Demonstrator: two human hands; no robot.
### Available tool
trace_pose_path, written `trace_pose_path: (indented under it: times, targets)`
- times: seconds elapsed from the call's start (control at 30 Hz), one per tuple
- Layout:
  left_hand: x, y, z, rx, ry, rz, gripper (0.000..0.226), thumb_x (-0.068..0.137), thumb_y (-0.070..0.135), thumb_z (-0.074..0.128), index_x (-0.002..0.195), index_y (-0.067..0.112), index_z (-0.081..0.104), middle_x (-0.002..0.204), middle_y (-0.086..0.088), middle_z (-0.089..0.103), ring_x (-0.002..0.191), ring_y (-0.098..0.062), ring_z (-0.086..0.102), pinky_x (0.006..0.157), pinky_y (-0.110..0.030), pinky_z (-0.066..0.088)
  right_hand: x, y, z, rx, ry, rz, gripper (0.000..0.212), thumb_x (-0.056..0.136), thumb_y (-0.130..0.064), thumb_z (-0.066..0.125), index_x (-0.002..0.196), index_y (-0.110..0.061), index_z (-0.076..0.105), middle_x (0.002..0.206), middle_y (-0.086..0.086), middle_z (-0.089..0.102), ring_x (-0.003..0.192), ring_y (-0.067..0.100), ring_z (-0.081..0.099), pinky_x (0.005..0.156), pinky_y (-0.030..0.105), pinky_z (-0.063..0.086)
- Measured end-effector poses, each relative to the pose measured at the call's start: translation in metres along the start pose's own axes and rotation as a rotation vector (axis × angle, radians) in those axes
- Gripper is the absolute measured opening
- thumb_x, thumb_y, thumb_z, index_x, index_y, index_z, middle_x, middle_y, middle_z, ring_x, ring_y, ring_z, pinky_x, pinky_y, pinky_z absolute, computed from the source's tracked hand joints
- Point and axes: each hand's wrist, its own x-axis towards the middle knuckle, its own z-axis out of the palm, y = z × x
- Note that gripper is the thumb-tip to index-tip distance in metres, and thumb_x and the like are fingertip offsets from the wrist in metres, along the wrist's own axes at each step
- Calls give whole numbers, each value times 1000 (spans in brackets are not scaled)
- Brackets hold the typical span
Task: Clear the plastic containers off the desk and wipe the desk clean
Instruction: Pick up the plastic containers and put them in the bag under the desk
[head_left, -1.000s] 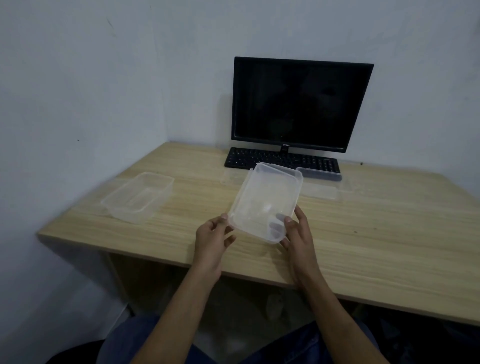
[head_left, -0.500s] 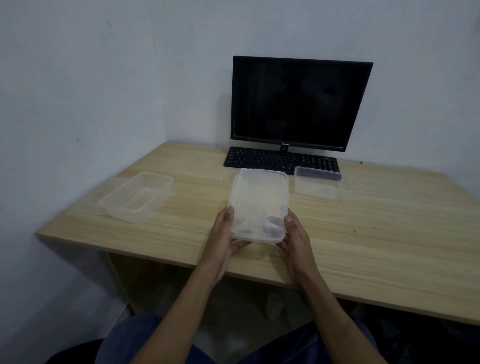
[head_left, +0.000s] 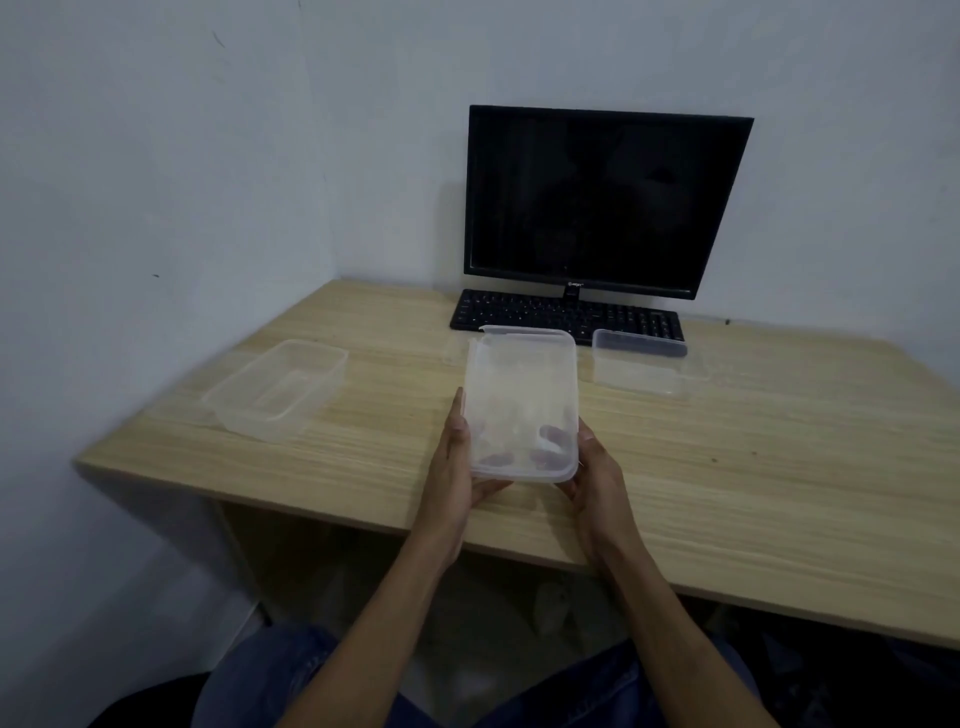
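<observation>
Clear plastic is grasped from both sides: the lidded container (head_left: 522, 410) is held between the left hand (head_left: 457, 467) and the right hand (head_left: 592, 467), with fingers curled under its near end and faintly seen through the base. It is held a little above the bench (head_left: 779, 467), near the front edge, with its long side pointing away from the person. The lid seems to be seated, though one far corner looks slightly raised. The material is thin, cloudy and probably flexible, so a light hold is judged to be enough.

The clearing step is judged to be in hand, and wiping is not yet begun; no cloth is seen. Next, this container must be carried off the bench, to a place that is not shown.

Two more containers remain: an open container (head_left: 275, 387) at the left, and a shallow container (head_left: 641, 364) just in front of the keyboard (head_left: 561, 314), below the dark monitor (head_left: 605, 200).
</observation>
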Motion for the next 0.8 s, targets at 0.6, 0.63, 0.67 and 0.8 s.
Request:
trace_pose_path:
  times: [0.6, 0.63, 0.67, 0.8]
  targets:
    - [2, 15, -28, 62, -295, -36, 68, 85, 28, 71, 144, 37, 38, 136, 4, 56, 120, -18, 58, 95, -40, 52, -14, -13, 2, 21, -11, -93, 34, 89, -31, 42, 114, -23, 63, 109, 4, 70, 101, 21, 66, 84, 37, 55]
    - [3, 16, -32, 69, -310, -36, 74, 81, 29, 75, 144, 39, 38, 138, 4, 54, 123, -19, 56, 96, -40, 51, -13, -13, 2, 32, -12, -91, 33, 89, -29, 42, 113, -22, 64, 109, 4, 70, 101, 22, 66, 85, 38, 54]
    - [3, 17, -34, 79, -315, -34, 77, 78, 30, 77, 143, 41, 38, 139, 4, 53, 125, -20, 55, 97, -41, 50, -13, -14, 2, 47, -10, -86, 32, 89, -28, 42, 110, -22, 66, 109, 4, 70, 101, 22, 66, 86, 39, 54]
    - [2, 20, -29, 118, -276, 12, 74, 80, 27, 77, 141, 43, 40, 137, 6, 55, 123, -19, 56, 96, -45, 51, -15, -19, 2, 64, -24, -53, 32, 88, -31, 42, 111, -29, 65, 113, 1, 69, 105, 23, 65, 87, 42, 55]
